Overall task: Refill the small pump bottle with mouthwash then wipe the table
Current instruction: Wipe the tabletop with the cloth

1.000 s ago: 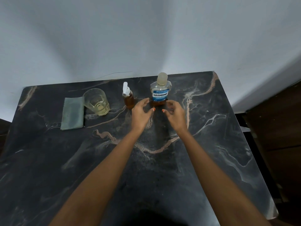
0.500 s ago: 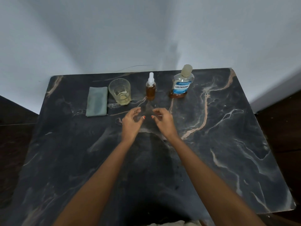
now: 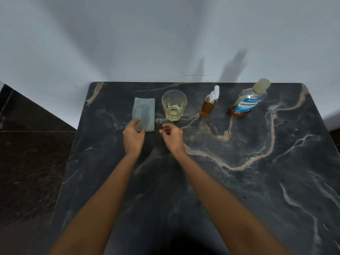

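Note:
A folded grey-blue cloth (image 3: 144, 111) lies at the back left of the dark marble table (image 3: 239, 181). My left hand (image 3: 133, 138) touches the cloth's near edge, fingers and thumb over its corner. My right hand (image 3: 172, 138) hovers just right of the cloth, fingers loosely curled, holding nothing. The small pump bottle (image 3: 208, 103) with amber liquid and a white pump stands further right. The mouthwash bottle (image 3: 247, 102) with a blue label and its cap on stands at the back right.
A clear glass (image 3: 173, 106) with a little pale yellow liquid stands between cloth and pump bottle. A small wet smear lies beside the glass's base. A pale wall runs behind the table; dark floor lies to the left.
Both hands have moved left, away from the mouthwash bottle and pump bottle, to the cloth. My left hand now touches the cloth. The view has shifted left.

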{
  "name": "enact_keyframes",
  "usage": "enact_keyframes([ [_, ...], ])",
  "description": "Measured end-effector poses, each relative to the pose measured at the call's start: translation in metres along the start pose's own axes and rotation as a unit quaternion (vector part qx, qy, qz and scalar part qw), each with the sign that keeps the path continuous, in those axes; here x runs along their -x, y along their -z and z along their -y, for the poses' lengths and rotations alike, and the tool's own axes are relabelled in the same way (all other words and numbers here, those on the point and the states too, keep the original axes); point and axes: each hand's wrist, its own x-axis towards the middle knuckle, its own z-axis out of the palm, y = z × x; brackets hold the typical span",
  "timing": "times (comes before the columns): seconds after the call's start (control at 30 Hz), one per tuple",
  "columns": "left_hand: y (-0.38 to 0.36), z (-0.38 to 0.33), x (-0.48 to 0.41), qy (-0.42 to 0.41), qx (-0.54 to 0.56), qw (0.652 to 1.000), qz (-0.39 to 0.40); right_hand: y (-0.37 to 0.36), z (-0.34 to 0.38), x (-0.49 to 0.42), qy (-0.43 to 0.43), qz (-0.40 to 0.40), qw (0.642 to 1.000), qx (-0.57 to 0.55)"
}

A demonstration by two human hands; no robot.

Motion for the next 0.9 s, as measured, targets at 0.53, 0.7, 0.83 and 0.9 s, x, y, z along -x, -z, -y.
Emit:
enact_keyframes([
  [0.53, -0.004, 0.001, -0.073, 0.114, -0.081, 0.990, -0.003, -0.052, 0.024, -0.031, -0.097, -0.069, 0.988, 0.100],
  [0.7, -0.009, -0.002, -0.078, 0.146, -0.069, 0.987, -0.001, -0.050, 0.024, -0.033, -0.097, -0.051, 0.989, 0.102],
  [0.83, -0.012, -0.003, -0.081, 0.165, -0.049, 0.985, -0.001, -0.047, 0.025, -0.035, -0.088, -0.035, 0.991, 0.094],
  [0.9, -0.014, -0.003, -0.081, 0.175, -0.042, 0.984, -0.007, -0.046, 0.025, -0.035, -0.083, -0.031, 0.993, 0.077],
])
